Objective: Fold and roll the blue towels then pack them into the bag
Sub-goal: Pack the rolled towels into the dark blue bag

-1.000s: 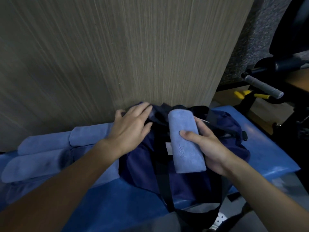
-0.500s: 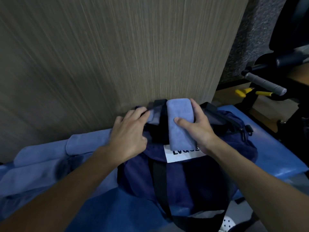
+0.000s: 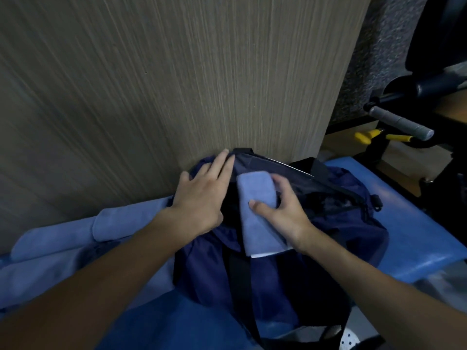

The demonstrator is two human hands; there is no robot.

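Observation:
A dark navy bag point(image 3: 336, 233) lies on the blue bench point(image 3: 394, 205), against the wooden wall. My right hand point(image 3: 283, 210) grips a rolled light-blue towel point(image 3: 255, 195) and holds it lengthwise over the bag's open top. My left hand point(image 3: 204, 198) lies flat on the bag's left edge, fingers spread and reaching to the far rim at the wall. Several more rolled blue towels point(image 3: 63, 238) lie on the bench to the left of the bag. The inside of the bag is dark and I cannot see what it holds.
A wood-grain wall panel point(image 3: 177, 84) stands right behind the bag. At the right is black gym equipment with a grey grip bar point(image 3: 401, 123) and yellow handles point(image 3: 366, 137). The bag's black straps point(image 3: 242, 294) hang over the bench's near edge.
The rolled towel has moved from above the bag's side up to its open top. My left hand has shifted along the bag's edge toward the wall.

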